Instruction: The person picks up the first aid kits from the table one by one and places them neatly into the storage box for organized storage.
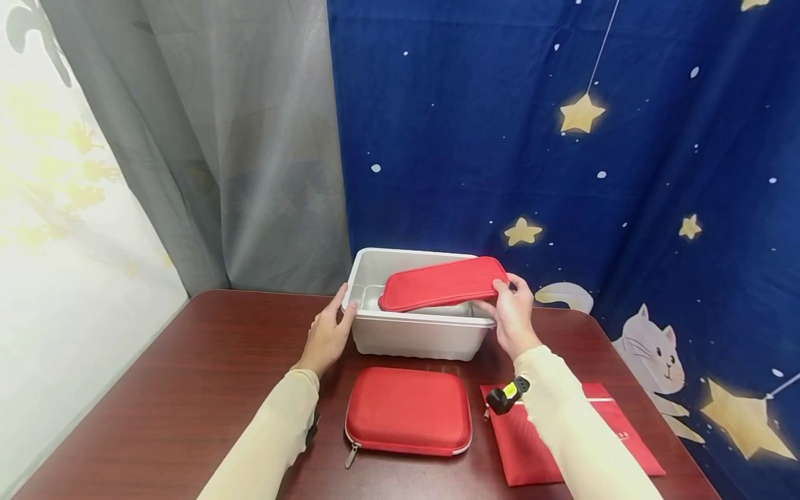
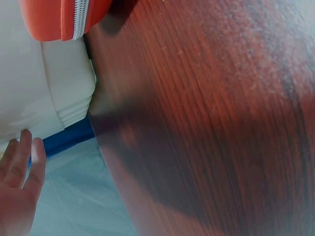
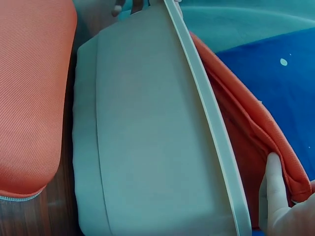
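My right hand [image 1: 515, 316] pinches the right end of a long, flat red pouch [image 1: 446, 281]. The pouch slants over a light grey plastic bin [image 1: 419, 337], its left end dipping inside and its right end raised at the rim. In the right wrist view the thumb presses the red fabric [image 3: 246, 115] beside the bin's rim. My left hand [image 1: 326, 337] rests against the bin's left end, thumb near the front corner. Its fingers look straight along the bin's outer wall [image 2: 29, 93] in the left wrist view.
A red hard-shell zip case [image 1: 409, 411] lies on the brown table [image 1: 250, 389] in front of the bin. Partly under my right forearm is a flat red zip bag [image 1: 531, 444]. Grey and blue star-patterned curtains [image 1: 437, 139] hang behind the table.
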{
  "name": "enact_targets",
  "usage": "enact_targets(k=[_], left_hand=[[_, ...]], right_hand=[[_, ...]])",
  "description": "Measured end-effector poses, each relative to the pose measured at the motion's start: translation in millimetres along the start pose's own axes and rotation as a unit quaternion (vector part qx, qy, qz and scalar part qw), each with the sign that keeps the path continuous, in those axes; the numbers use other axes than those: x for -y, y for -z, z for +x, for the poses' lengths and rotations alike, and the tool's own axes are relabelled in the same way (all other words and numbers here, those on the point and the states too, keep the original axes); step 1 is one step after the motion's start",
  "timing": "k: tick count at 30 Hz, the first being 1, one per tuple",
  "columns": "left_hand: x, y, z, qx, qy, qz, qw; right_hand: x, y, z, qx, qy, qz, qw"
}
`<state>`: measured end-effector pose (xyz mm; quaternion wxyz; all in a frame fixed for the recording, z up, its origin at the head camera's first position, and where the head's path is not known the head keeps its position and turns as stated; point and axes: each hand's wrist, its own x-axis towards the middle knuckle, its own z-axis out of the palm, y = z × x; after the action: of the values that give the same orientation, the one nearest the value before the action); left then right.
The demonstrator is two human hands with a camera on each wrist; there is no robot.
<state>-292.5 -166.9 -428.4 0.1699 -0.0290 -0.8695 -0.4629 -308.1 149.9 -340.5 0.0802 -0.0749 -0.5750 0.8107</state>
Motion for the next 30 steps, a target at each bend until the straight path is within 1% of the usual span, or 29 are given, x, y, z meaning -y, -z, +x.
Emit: enact_targets(k=[9,13,18,21,26,30], left_hand=[[0.1,-0.9,0.1,-0.003,-0.004,-0.002,1.0],[0.0,-1.4,-1.0,-0.001,-0.003,-0.003,1.0],[1.4,-3.2,-0.1,-0.007,-0.006,-0.003,1.0],[1.8,-3.2,0.5,-0.009,-0.007,-0.002,0.9999],[1.7,-2.2,0.6,-0.01,-0.003,-0.004,0.9999],[0.7,-1.2,-0.5,-0.011,0.001,-0.004,0.9999]], right_hand=[[-4,-12,-2.5,0.018,-0.005,-0.003,0.9998],[-6,-15,-2.7,0.025,-0.009,-0.014,0.9996],[-7,-16,-4.8,0.033,-0.009,-0.064,0.9973],[-6,-14,-5.6,0.03,0.001,-0.089,0.9956],[-1,-10,-6.2,0.026,0.031,-0.113,0.9927],[3,-2,-6.1,0.029,0.03,-0.126,0.9911]])
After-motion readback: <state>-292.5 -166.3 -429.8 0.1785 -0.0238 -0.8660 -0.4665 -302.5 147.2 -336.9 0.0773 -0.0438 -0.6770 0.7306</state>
